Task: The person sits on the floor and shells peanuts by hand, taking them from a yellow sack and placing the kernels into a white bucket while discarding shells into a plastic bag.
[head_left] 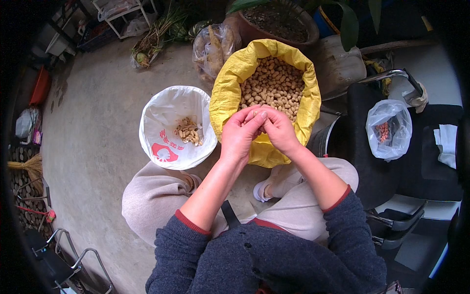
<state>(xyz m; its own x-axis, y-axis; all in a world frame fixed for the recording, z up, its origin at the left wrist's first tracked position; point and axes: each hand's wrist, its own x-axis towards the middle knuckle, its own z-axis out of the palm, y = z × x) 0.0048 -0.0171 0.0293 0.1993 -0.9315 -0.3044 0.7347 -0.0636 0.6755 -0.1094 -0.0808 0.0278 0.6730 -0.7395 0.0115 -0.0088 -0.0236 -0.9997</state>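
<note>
My left hand (238, 130) and my right hand (279, 129) meet over the near part of a yellow woven sack (229, 90). Their fingertips press together around a small peanut (256, 113), mostly covered by thumbs and fingers. Unshelled peanuts (273, 82) fill the sack, whose rim is rolled outward. To its left stands a bin lined with a white plastic bag (158, 110), red print on its inner wall. Broken peanut shells (189, 131) lie at the bottom. On a black chair at right, a clear plastic bag (394, 147) holds pink shelled peanuts (382, 131).
The black chair (378, 180) stands close by my right knee, with a white paper (446, 143) on it. Beyond the sack are a potted plant (308, 33) and a bag of root vegetables (213, 47). A broom (31, 167) and a metal-framed chair (55, 261) are at left.
</note>
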